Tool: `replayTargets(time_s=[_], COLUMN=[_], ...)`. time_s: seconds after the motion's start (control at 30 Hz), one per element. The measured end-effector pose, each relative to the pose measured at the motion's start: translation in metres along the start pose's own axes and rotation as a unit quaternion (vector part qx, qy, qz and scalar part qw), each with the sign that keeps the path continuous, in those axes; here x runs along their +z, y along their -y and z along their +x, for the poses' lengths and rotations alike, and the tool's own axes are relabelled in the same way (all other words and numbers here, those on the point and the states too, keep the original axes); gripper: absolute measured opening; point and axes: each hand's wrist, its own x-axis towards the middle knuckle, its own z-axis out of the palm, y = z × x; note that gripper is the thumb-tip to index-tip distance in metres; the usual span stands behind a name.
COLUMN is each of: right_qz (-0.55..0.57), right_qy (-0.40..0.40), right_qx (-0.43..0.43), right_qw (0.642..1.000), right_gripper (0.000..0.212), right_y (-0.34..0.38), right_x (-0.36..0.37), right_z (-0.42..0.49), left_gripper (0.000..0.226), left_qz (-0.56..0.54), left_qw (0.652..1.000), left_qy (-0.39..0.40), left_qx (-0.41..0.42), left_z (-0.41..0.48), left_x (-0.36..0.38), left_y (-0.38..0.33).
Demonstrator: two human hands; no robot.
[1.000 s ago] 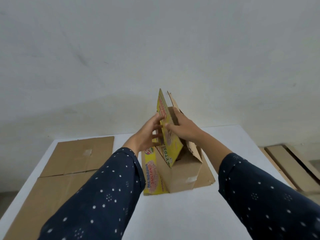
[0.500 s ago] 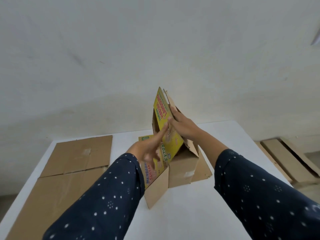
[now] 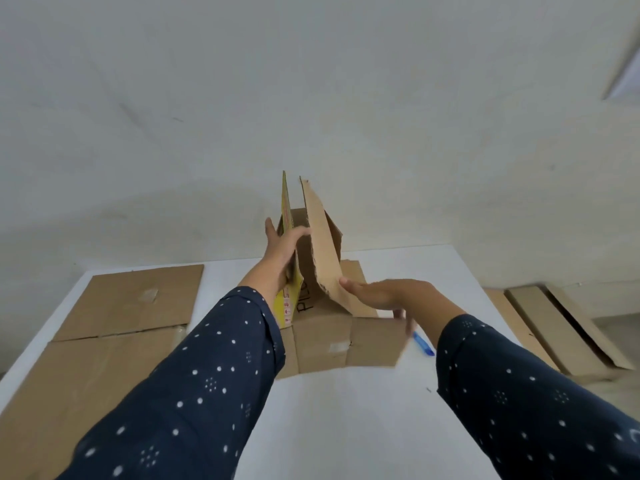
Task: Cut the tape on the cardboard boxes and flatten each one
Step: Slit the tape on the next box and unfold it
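Flattening underway: box (image 3: 322, 336) at the middle of the table (image 3: 346, 427) is half-collapsed, near flaps down, two panels upright. The left hand (image 3: 282, 251) curls round its yellow panel (image 3: 286, 308); the right hand (image 3: 388, 294), fingers (image 3: 353, 287) straight, presses the brown flap (image 3: 320, 244). At left, flattened sheets (image 3: 128, 299) lie, apparently done.

I see the cardboard box (image 3: 322, 341) has come apart further. Its yellow panel (image 3: 288, 303), which leaned to the right, now stands nearly edge-on at frame centre, with the torn brown flap (image 3: 320, 244) upright just beside it. The left hand (image 3: 282, 251) has shifted from the printed face to grip that panel's edge. The right hand (image 3: 384, 294) has dropped from the box top to the lower right, flat against the flap's bottom corner. A blue cutter (image 3: 423, 344) has appeared on the desk (image 3: 346, 427) beneath it.
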Motion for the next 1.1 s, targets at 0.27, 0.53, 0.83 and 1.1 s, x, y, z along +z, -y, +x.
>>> replayTargets(time_s=[0.27,0.53,0.83,1.1], right_qz=[-0.018,0.141,0.095,0.079], right_qy=[-0.219,-0.248,-0.234,-0.231], right_qx=[-0.162,-0.251,-0.272,-0.278], right_qw=[0.962,0.925,0.928,0.929], right_gripper=[0.073,0.081,0.074,0.078], right_y=[0.044,0.125,0.137,0.126], right_x=[-0.037,-0.051,-0.040,-0.034], right_z=[-0.011,0.030,0.062,0.062], left_gripper=[0.081,0.062,0.067,0.062], left_qz=[0.039,-0.051,-0.036,-0.046], left_qw=[0.999,0.997,0.985,0.995], left_qy=[0.033,0.029,0.043,0.030], left_qx=[0.007,-0.048,-0.165,-0.089], left_z=[-0.012,0.000,0.068,0.107], left_x=[0.001,-0.012,-0.037,-0.028], left_y=[-0.003,-0.001,0.014,-0.023])
